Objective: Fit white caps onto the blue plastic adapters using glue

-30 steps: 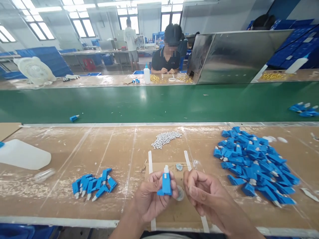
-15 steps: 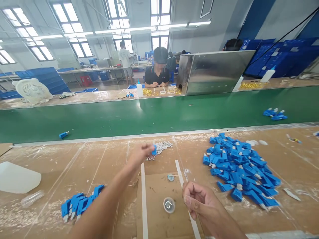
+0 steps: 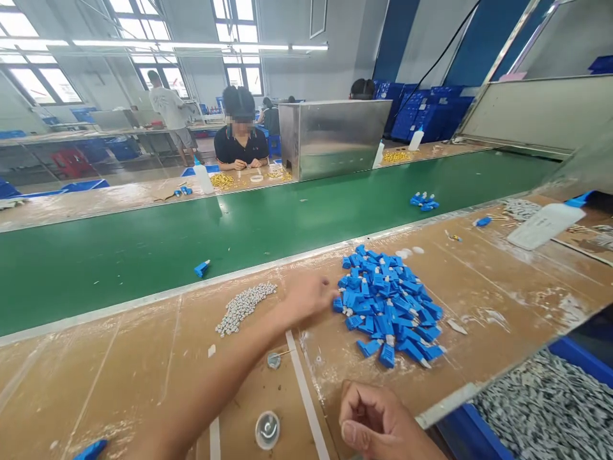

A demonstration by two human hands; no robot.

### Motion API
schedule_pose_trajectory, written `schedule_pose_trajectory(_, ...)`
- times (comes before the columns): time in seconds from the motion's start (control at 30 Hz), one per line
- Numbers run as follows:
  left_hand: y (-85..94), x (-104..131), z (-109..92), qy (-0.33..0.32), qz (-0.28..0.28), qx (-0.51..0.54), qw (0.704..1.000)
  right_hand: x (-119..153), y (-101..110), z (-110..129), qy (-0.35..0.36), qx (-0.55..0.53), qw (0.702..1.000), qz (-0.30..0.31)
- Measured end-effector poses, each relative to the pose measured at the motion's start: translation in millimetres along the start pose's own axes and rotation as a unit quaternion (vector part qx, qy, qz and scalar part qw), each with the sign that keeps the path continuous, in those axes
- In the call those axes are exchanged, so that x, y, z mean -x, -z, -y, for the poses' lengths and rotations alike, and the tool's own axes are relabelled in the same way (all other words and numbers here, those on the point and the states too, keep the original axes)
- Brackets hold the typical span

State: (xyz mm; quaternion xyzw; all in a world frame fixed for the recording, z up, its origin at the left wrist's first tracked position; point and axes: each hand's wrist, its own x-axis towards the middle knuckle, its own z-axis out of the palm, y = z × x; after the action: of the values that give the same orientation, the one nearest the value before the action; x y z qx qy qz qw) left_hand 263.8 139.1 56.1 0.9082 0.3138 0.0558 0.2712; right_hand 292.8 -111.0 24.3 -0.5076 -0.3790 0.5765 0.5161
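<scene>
My left hand (image 3: pixel 310 297) is at the left edge of a pile of blue plastic pieces (image 3: pixel 383 300) with small whitish tips. Its fingers point at the pile and are smeared by motion, so whether they hold a piece cannot be told. My right hand (image 3: pixel 371 418) hovers near the table's front edge, below the pile. Its fingers are curled in with the thumb against them; anything inside is hidden. Left of my left hand lies a heap of small grey parts (image 3: pixel 244 308). A small clear cup (image 3: pixel 267 429) and a bluish-grey blob (image 3: pixel 274 361) with a thin stick are on the cardboard.
A green conveyor belt (image 3: pixel 268 220) crosses behind the table, with a few blue pieces (image 3: pixel 424 201) on it. A white bottle (image 3: pixel 546 225) lies at the right. Below the edge stands a blue bin (image 3: pixel 479 425) of grey parts. A co-worker (image 3: pixel 241 137) sits opposite.
The view has turned right. My left hand has moved from the grey parts, where it held a blue piece, to the blue pile. My right hand stays curled near the front edge.
</scene>
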Motion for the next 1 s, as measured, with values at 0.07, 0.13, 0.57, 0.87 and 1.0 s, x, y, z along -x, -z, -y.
schedule_pose_trajectory(0.07, -22.9, -5.8, -19.2, -0.011, 0.041, -0.022, 0.999, -0.1, 0.8, 1.8, 0.020, 0.013, 1.000, -0.005)
schedule_pose_trajectory(0.13, -31.1, -8.6, -26.7, -0.015, 0.064, -0.041, 0.997, 2.1, 3.3, 3.6, 0.037, 0.023, 0.999, -0.022)
schedule_pose_trajectory(0.57, -48.6, 35.4, -30.0, 0.009, 0.058, -0.107, 0.993, 8.7, 4.9, -3.3, 0.009, 0.024, 0.998, -0.060)
schedule_pose_trajectory(0.87, 3.8, 103.7, -28.1, -0.003, -0.033, 0.007, 0.999, 22.5, 0.6, -6.4, -0.008, 0.025, 0.995, -0.096)
schedule_pose_trajectory(1.0, 32.7, 166.8, -2.4, 0.038, -0.073, 0.359, 0.930, 9.9, -18.7, -9.3, 0.007, 0.111, 0.991, -0.081)
